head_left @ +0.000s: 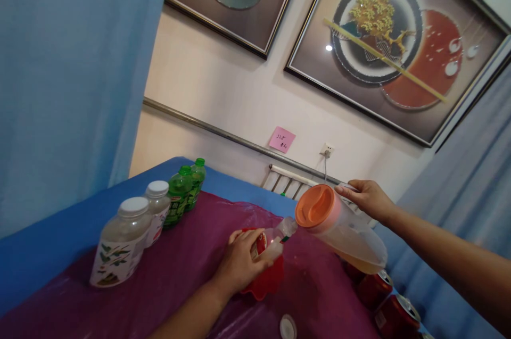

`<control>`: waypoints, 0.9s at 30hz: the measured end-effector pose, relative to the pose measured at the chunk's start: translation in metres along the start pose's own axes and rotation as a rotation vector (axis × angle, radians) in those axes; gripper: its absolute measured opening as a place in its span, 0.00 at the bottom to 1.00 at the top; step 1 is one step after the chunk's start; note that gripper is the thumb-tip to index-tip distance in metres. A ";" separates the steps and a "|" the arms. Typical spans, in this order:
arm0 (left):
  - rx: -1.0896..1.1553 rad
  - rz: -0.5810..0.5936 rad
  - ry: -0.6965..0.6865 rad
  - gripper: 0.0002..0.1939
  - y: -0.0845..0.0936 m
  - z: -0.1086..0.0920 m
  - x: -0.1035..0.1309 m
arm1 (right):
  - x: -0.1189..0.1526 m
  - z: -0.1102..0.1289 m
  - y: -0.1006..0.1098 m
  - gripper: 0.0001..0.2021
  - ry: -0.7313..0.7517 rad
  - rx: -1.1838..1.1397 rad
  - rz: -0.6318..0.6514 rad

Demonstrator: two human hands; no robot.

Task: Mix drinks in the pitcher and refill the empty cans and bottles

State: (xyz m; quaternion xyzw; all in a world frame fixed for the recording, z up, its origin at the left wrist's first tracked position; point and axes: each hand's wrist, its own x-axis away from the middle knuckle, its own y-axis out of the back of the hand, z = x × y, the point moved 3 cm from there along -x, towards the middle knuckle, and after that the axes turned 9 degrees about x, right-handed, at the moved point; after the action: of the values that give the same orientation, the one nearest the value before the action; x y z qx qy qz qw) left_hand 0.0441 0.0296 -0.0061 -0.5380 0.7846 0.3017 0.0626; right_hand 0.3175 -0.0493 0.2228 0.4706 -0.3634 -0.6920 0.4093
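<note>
In the head view my left hand (239,262) is wrapped round a small clear bottle (275,238) with a red label, its mouth tilted up to the right. Beneath it lies a red dish with a wavy rim (263,283), partly covered by the hand. My right hand (369,198) grips the handle of a translucent pitcher (351,235) with an orange lid (315,206). The pitcher leans left, its lid close to the bottle's mouth. Some yellowish liquid sits low in the pitcher. Whether any liquid flows out I cannot tell.
Left stand two clear jars with white lids (123,243) and two green bottles (178,195). Several red cans (395,315) line the right edge. A round white cap (288,327) lies in front on the purple sheet (191,286). Blue curtains (72,62) hang at both sides.
</note>
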 end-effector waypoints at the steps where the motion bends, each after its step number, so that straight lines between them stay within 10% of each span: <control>1: 0.001 0.001 0.001 0.31 0.000 0.000 0.000 | 0.000 0.000 0.000 0.31 -0.004 -0.002 -0.002; 27: 0.003 0.011 -0.003 0.32 -0.001 0.003 0.000 | -0.001 -0.005 -0.002 0.32 -0.001 0.002 -0.002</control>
State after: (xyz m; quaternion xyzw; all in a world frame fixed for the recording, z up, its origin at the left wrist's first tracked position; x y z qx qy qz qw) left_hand 0.0441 0.0312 -0.0088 -0.5330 0.7880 0.3017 0.0630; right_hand 0.3218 -0.0483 0.2196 0.4708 -0.3639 -0.6924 0.4080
